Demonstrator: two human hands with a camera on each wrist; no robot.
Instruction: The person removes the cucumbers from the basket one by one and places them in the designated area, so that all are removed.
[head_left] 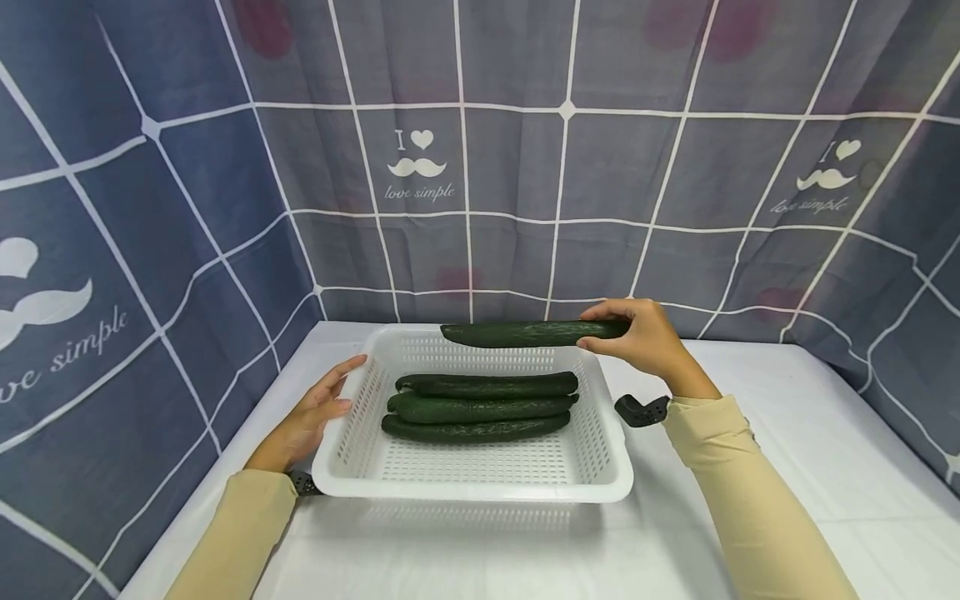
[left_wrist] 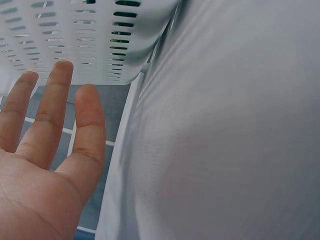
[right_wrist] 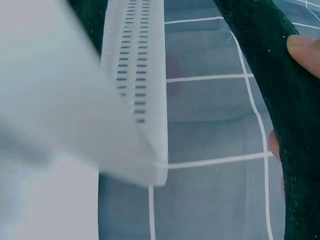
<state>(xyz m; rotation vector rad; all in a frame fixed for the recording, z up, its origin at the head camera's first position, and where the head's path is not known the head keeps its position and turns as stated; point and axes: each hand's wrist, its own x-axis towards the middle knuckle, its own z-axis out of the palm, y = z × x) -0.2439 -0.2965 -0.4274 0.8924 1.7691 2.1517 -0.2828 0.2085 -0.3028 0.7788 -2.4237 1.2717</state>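
My right hand point(head_left: 639, 337) grips one end of a long dark green cucumber point(head_left: 517, 334), held level above the back rim of a white plastic basket point(head_left: 472, 490). In the right wrist view the thumb lies against this cucumber point(right_wrist: 265, 75), and most of the other fingers are behind it. Three more cucumbers lie side by side in the basket, the middle cucumber point(head_left: 480, 408) between the back and front ones. My left hand point(head_left: 309, 421) is beside the basket's left side, fingers extended at the rim. The left wrist view shows its palm and fingers point(left_wrist: 89, 125) by the slotted wall.
A white cloth point(head_left: 720, 467) covers the table under the basket. Grey-blue curtain point(head_left: 510, 167) with white grid lines hangs at the back and both sides, close behind the basket. Black wrist mounts point(head_left: 641, 411) sit at both sleeves, the right one near the basket's right rim.
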